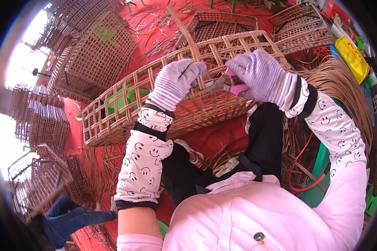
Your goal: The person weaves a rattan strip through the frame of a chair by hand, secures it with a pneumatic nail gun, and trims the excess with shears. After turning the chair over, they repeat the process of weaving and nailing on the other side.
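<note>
A long open-weave rattan basket [222,108] lies across my lap, tilted, its lattice side facing up. My left hand [171,81], in a striped pale-lilac glove, pinches a flat tan rattan strip [183,30] at the basket's upper edge. The strip's long loose end sticks up and away to the far left. In my right hand [257,73], gloved alike, is a pair of pink-handled shears [238,89]. Their metal blades point left, close to the strip just below my left fingertips. Whether the blades touch it I cannot tell.
Stacked woven baskets [98,56] stand at the far left, and another basket [301,27] at the far right. A large bundle of rattan strips [343,83] lies to my right, near a yellow bag [352,58]. Offcuts litter the red floor. A person's jeans-clad legs [77,217] show lower left.
</note>
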`<action>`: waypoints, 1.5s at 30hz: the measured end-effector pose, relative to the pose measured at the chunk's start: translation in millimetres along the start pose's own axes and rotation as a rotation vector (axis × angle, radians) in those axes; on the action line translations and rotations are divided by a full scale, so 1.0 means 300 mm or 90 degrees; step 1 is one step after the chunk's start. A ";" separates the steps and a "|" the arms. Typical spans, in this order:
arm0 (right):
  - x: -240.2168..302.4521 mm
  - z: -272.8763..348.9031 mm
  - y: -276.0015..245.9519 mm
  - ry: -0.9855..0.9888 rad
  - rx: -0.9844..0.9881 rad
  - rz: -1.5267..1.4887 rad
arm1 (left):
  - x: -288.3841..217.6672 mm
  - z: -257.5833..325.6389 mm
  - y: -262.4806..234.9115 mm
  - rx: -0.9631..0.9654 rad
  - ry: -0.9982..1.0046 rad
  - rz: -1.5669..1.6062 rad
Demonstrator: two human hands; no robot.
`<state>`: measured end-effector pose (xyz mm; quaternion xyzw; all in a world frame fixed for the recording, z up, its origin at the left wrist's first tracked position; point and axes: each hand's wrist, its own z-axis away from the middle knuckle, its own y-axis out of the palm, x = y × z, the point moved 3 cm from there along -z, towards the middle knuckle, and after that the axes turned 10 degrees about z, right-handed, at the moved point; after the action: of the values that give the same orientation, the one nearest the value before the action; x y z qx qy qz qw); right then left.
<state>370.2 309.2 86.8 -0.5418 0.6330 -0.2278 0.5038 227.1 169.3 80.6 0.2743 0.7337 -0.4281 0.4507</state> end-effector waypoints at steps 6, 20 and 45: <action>0.020 0.049 -0.070 0.136 0.074 -0.048 | 0.049 -0.001 -0.036 -0.107 0.007 0.165; 0.125 1.605 -0.543 1.140 0.738 0.244 | -0.064 0.081 0.064 -0.083 0.129 -0.498; 0.103 0.162 -0.081 0.226 -0.094 -0.302 | -0.093 0.199 0.058 -0.004 0.181 -0.396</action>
<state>427.3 286.0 76.3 -0.6616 0.5818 -0.3834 0.2772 278.6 125.0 85.3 0.0934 0.8389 -0.5004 0.1926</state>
